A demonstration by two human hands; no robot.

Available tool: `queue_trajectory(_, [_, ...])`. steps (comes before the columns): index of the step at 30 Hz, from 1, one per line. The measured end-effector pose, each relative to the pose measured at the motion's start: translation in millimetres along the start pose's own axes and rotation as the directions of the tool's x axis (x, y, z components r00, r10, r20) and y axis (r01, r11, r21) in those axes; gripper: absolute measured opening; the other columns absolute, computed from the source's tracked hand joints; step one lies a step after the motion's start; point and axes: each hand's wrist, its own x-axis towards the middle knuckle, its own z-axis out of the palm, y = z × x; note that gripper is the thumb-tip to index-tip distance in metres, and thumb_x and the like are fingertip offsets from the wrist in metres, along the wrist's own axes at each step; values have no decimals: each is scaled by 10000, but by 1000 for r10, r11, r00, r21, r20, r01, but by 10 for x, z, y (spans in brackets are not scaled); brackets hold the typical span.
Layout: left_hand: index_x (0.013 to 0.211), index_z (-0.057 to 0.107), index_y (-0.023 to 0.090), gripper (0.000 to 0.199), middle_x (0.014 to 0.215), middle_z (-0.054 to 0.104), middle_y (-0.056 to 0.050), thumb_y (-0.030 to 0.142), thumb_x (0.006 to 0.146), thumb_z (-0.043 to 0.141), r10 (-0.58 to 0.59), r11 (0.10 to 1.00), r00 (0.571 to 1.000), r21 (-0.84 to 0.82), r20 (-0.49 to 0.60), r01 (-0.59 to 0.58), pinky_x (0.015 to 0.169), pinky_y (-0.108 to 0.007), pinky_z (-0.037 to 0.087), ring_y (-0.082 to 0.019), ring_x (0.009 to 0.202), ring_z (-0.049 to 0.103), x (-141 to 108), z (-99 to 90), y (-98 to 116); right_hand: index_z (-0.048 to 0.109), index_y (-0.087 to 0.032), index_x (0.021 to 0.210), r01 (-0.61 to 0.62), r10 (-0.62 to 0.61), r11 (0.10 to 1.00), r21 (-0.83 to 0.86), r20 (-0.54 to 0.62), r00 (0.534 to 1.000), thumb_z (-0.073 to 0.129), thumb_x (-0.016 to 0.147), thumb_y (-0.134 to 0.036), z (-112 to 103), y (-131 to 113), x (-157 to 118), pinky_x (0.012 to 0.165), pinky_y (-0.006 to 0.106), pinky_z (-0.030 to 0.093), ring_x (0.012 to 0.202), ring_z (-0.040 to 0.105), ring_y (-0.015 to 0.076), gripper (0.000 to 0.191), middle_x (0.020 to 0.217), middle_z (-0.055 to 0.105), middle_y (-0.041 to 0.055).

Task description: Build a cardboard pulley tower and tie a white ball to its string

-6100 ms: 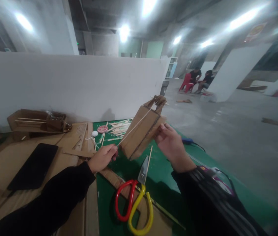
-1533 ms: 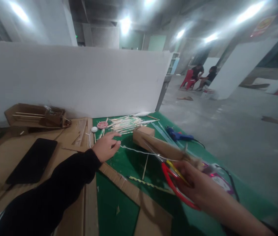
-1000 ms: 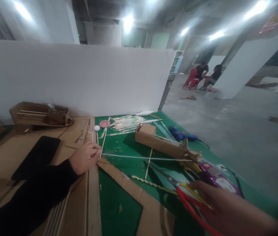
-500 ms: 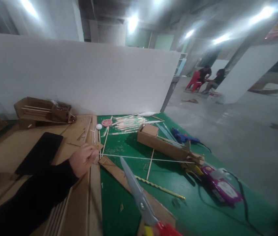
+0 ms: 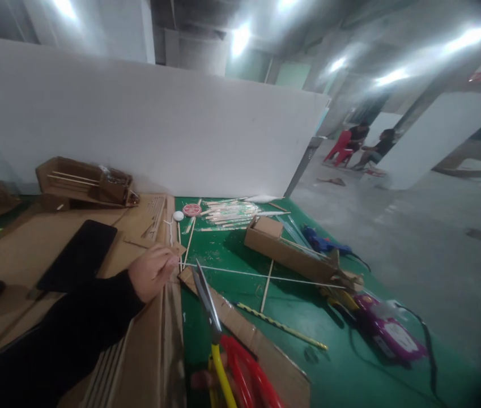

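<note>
My left hand (image 5: 153,273) is closed, pinching the end of a white string (image 5: 240,271) between thumb and fingertips. The string runs taut to the right, reaching the end of a long cardboard box model (image 5: 289,255). Low in the view, my right hand (image 5: 203,378) is wrapped round the red and yellow handles of a pair of scissors (image 5: 209,309). The blades look slightly parted, with their tips at the string close to my left hand. Under the scissors lies a cardboard strip (image 5: 240,327). Most of my right hand is hidden by the handles.
On the green table (image 5: 218,249) lie a striped yellow pencil (image 5: 285,326), wooden sticks (image 5: 232,213), a blue glue gun (image 5: 325,241) and a purple device (image 5: 388,331) with a cable. To the left are a black tablet-like slab (image 5: 77,255) and another cardboard model (image 5: 85,184).
The scissors have swung upright and moved left along the string towards my left hand, and their blades now look parted. The whole view has shifted slightly.
</note>
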Motion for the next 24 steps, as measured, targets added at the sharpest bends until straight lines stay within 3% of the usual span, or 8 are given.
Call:
queue_trajectory(4, [698,551,180,352,671,593,-35,221,958,317,4,1000,1000,-7,-4,-4,715,-328,433,-177,704,533,5,11,-13,530,-232,1144,-118,117,964,239,20,993,424,782,-716,61,136,253,643,256,508,778,669,164,614,946,660,36])
queue_trajectory(6, [663,527,185,364,660,582,-32,226,957,317,7,1000,1000,-13,-6,-7,713,-329,431,-176,699,527,5,16,-18,529,-205,1140,-169,149,934,314,89,985,451,740,-744,61,172,354,540,202,449,652,630,123,677,894,660,36])
queue_trajectory(10, [632,499,189,374,652,573,-31,221,957,316,11,1000,1000,-21,-13,-12,710,-329,427,-176,695,523,-1,18,-21,539,-204,1099,-212,140,854,475,182,973,533,701,-708,74,140,447,524,188,410,583,577,96,642,797,645,1])
queue_trajectory(13, [677,529,184,342,659,584,-27,211,954,331,14,1000,1000,-22,-10,-14,712,-328,428,-175,696,524,-5,18,-20,542,-199,1063,-198,137,854,481,159,978,534,723,-682,109,91,415,573,218,438,636,604,117,591,815,636,11])
queue_trajectory(16, [696,543,179,329,678,598,-34,199,951,336,17,1000,1000,-19,-11,-17,718,-330,429,-176,707,529,-4,17,-17,505,-204,1097,-19,5,876,482,30,1000,688,596,-649,146,107,372,587,215,447,710,624,126,694,956,629,43])
queue_trajectory(19, [692,546,178,330,667,597,-33,198,949,339,16,1000,1000,-14,-12,-17,711,-329,430,-176,698,528,1,14,-15,466,-220,1102,124,-109,883,453,-60,992,842,432,-525,164,159,376,608,231,465,725,631,129,827,1054,603,62])
queue_trajectory(24, [738,575,173,317,690,611,-37,200,950,341,-12,1000,1000,1,-19,12,736,-329,439,-180,739,544,-8,4,-28,471,-214,1061,73,-55,962,264,-77,996,804,511,-597,169,58,293,792,332,484,900,648,194,749,979,628,67])
